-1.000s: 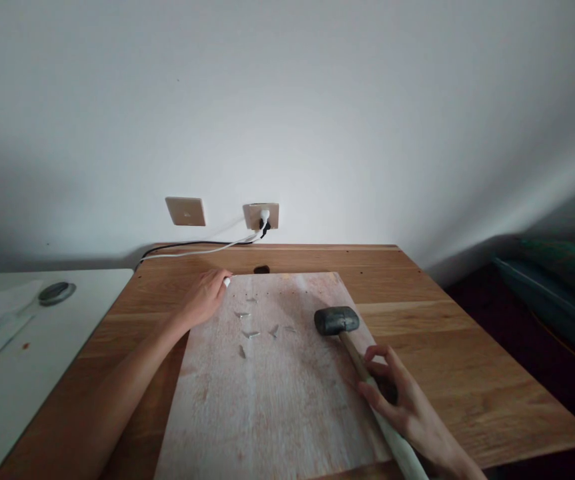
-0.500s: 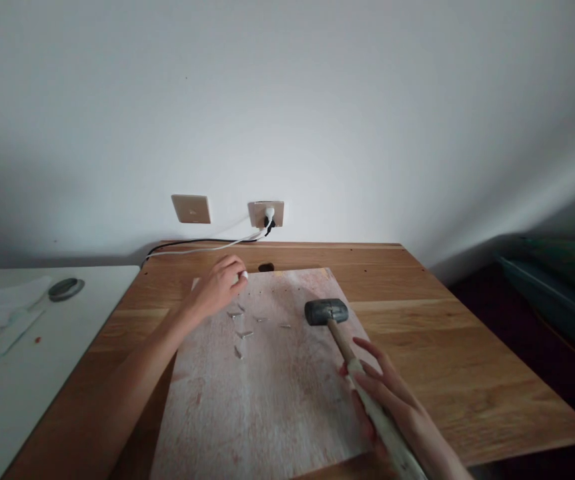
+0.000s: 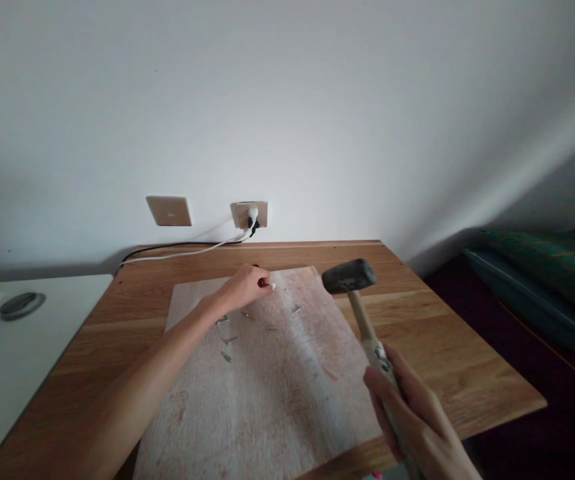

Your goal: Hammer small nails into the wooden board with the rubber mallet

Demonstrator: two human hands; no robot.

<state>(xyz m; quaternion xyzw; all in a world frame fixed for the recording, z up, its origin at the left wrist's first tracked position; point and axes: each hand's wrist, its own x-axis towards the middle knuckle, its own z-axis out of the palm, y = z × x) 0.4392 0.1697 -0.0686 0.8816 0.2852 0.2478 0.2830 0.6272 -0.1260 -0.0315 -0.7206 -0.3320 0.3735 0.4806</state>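
Note:
In the head view my left hand (image 3: 248, 285) is over the far part of a whitish, worn board (image 3: 267, 400). Its thumb and fingertips pinch a small white piece (image 3: 273, 287) whose kind I cannot make out. My right hand (image 3: 412, 407) wraps round the handle of a rubber mallet (image 3: 349, 276). The mallet's black head is raised above the board's right edge, touching nothing. Several small metal pieces lie scattered on the board, among them one (image 3: 229, 340) near the middle left and another (image 3: 296, 309) farther right.
Beneath the board is a wooden table (image 3: 442, 333) against the wall. Cables (image 3: 187, 253) run along its back edge to a wall socket (image 3: 249, 215). On the left stands a white table (image 3: 27, 373) with a dark round object (image 3: 21, 305). Dark green fabric (image 3: 542, 293) lies at the right.
The view has turned slightly right. My left hand has moved right along the far part of the board. My right hand has lifted the mallet and shifted it right.

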